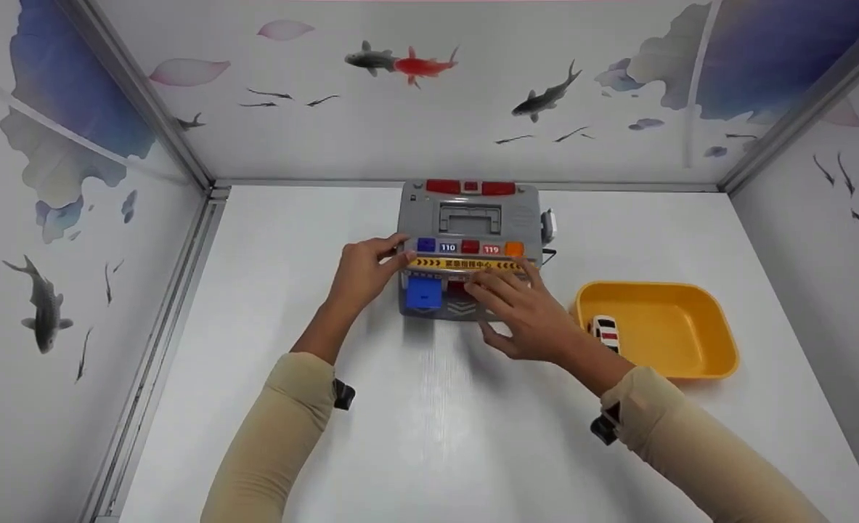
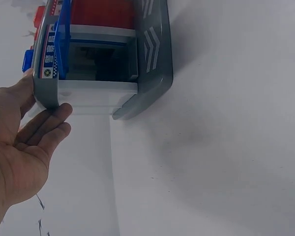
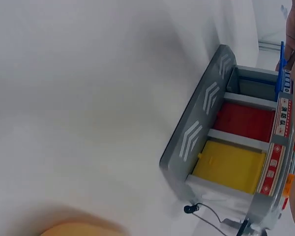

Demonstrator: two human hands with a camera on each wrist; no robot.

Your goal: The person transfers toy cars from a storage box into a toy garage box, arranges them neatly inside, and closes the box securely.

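A grey toy emergency station (image 1: 414, 211) with a yellow sign strip stands against the back wall. My left hand (image 1: 362, 272) grips its left edge, thumb at the front corner of the roof. The blue door (image 1: 424, 293) is swung up, baring a dark bay (image 2: 96, 61) in the left wrist view. In the right wrist view the red door (image 3: 246, 120) and the yellow door (image 3: 229, 166) are down. My right hand (image 1: 527, 316) reaches over the front right, fingertips at the roof's front edge, thumb lower down. It covers part of the front in the head view.
A yellow tub (image 1: 672, 330) stands at the right, with a white toy car (image 1: 605, 333) at its left side. A white handset (image 1: 550, 225) hangs on the station's right side, with a cord near it. Printed panels wall in the white table (image 1: 414, 436).
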